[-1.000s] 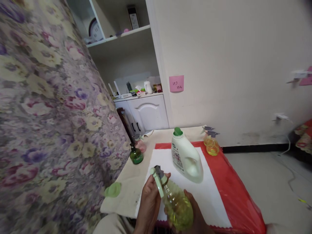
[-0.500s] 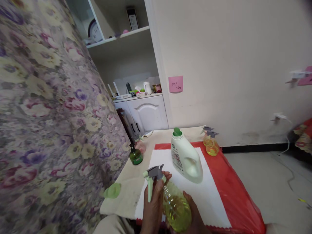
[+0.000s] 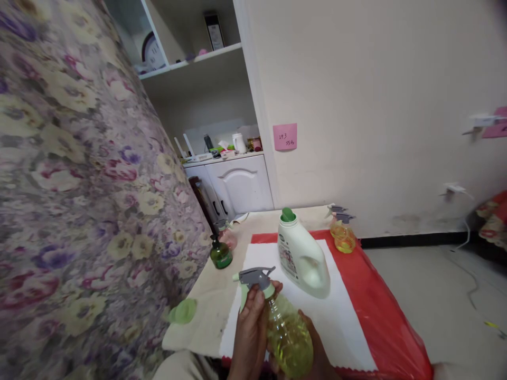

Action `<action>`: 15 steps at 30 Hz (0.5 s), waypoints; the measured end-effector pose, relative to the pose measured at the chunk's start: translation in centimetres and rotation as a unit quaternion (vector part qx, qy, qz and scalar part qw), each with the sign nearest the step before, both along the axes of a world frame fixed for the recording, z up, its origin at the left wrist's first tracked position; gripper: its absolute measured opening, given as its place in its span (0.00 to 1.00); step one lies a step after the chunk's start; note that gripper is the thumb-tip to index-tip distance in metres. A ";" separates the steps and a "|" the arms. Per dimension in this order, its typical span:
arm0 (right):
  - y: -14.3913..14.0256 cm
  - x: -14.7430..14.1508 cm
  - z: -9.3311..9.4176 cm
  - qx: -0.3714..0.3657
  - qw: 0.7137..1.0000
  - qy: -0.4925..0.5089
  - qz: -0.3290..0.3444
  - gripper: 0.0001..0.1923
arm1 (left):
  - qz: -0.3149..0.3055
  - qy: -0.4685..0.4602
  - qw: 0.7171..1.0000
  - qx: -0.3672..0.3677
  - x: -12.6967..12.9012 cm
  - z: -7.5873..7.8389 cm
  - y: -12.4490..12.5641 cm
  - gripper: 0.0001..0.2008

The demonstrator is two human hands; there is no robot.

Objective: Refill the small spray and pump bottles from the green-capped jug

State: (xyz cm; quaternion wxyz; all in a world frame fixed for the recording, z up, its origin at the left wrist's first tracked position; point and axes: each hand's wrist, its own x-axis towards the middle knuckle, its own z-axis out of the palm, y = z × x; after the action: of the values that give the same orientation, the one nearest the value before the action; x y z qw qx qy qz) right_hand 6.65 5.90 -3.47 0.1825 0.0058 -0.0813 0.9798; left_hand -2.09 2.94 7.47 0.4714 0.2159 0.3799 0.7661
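Note:
A clear spray bottle [image 3: 291,338] with yellow liquid is held tilted at the near edge of the table. My left hand [image 3: 251,316] is closed around its neck, just below the grey spray head [image 3: 255,275], whose light green nozzle points left. The light green trigger shows partly beside my left fingers. My right hand [image 3: 317,348] wraps the lower body from the right, its fingers mostly hidden behind the bottle. Beyond the hands stands a large pale green jug [image 3: 303,258], its mouth uncapped with a green spout inside.
A green cap [image 3: 184,310] lies at the table's left. Further back are a dark green pump bottle [image 3: 221,253] and a pink spray bottle [image 3: 227,236]. Yellow spray bottles [image 3: 344,240] stand at the back right. White paper [image 3: 344,316] covers part of the red sheet [image 3: 380,316].
The spray head has turned on the bottle, and its trigger is now more covered by my left fingers. The bottle has shifted slightly to the right.

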 end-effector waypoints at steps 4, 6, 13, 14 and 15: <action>-0.1 -0.1 0.5 0.020 1.000 0.002 -0.019 0.36 | -0.002 0.006 1.000 0.009 0.1 -0.5 0.2 0.13; -0.2 0.0 0.7 0.026 0.999 -0.007 -0.024 0.36 | -0.002 0.004 1.000 0.012 0.1 -0.7 0.3 0.12; 0.1 0.3 0.8 0.012 0.998 -0.048 -0.027 0.35 | -0.026 -0.010 0.999 -0.016 0.1 -0.2 0.4 0.20; 0.0 0.3 0.9 0.011 0.998 -0.051 -0.032 0.34 | -0.021 -0.009 1.000 -0.021 0.2 -0.1 0.4 0.20; 0.0 0.4 1.1 0.009 0.998 -0.053 -0.040 0.34 | -0.014 -0.008 1.000 -0.025 0.3 0.0 0.4 0.21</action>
State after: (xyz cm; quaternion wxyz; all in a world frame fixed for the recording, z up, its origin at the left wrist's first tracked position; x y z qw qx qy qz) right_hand 7.00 5.92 -2.35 0.2165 -0.0476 -0.0993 0.9701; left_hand -1.82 3.38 7.44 0.4907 0.2033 0.3922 0.7511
